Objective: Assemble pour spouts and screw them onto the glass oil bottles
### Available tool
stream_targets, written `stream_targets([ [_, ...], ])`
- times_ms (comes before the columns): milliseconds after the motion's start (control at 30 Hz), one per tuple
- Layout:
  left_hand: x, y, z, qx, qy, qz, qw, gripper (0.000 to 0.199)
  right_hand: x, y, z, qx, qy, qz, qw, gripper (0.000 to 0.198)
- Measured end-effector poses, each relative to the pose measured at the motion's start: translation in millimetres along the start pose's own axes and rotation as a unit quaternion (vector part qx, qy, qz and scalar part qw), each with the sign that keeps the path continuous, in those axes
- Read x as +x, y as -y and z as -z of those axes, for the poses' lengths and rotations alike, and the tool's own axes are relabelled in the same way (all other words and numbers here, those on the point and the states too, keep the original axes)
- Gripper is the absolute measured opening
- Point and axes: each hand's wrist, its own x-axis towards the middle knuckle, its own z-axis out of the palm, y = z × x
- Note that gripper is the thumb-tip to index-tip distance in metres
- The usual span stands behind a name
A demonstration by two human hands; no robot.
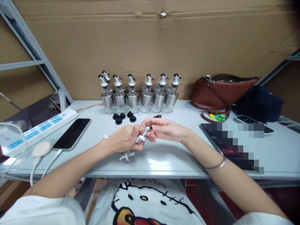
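Note:
My left hand [130, 136] is closed round a white pour spout [142, 137], the kind seen on the bottles behind. My right hand [165, 129] pinches a small black cap [150, 127] at the tip of that spout. Another white spout piece [127, 155] lies on the table just below my left hand, and part of a further white piece [104, 137] shows behind my left wrist. Beyond my hands sit several black stoppers [122, 116] and a little group of tiny black parts [157, 116].
Glass-and-steel bottles [146, 101], several with spouts, stand in rows at the back. A power strip [44, 128], phone [72, 134] and round white charger [42, 149] lie at left. At right are a brown bag [225, 90], a dark cloth item [260, 101] and a partly blurred tablet [225, 147].

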Motion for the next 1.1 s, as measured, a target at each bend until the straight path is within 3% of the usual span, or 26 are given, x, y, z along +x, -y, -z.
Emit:
stream_targets([
  [300, 0.6, -3.4, 3.5, -0.034, 0.028, 0.012, 0.999, 0.018, 0.8, 1.9, -5.1, -0.033, 0.009, 0.018, 0.999, 0.024],
  [500, -0.3, -2.7, 3.2, -0.067, 0.065, 0.064, 0.994, 0.019, 0.7, 2.2, -4.8, -0.077, -0.005, 0.024, 0.997, 0.025],
  [667, 2.4, -1.9, 3.0, -0.038, 0.008, 0.036, 0.999, 0.018, 3.5, 4.7, -5.3, -0.185, -0.081, 0.057, 0.978, 0.033],
  [800, 3.4, -2.5, 3.8, -0.003, 0.002, 0.037, 0.999, 0.018, 4.4, 8.7, -6.6, -0.324, -0.187, 0.140, 0.917, 0.030],
  [933, 1.8, -1.4, 2.4, 0.036, -0.022, 0.031, 0.999, 0.017, 1.5, 10.7, -7.4, -0.453, -0.212, 0.179, 0.847, 0.034],
  [1000, 1.0, -0.6, 1.7, 0.045, -0.024, 0.037, 0.998, 0.018, 0.0, 10.4, -8.2, -0.544, -0.206, 0.196, 0.790, 0.031],
  [1100, 0.2, 0.3, 1.7, 0.046, -0.016, 0.045, 0.998, 0.019, -0.6, 9.6, -9.3, -0.685, -0.172, 0.222, 0.672, 0.025],
])
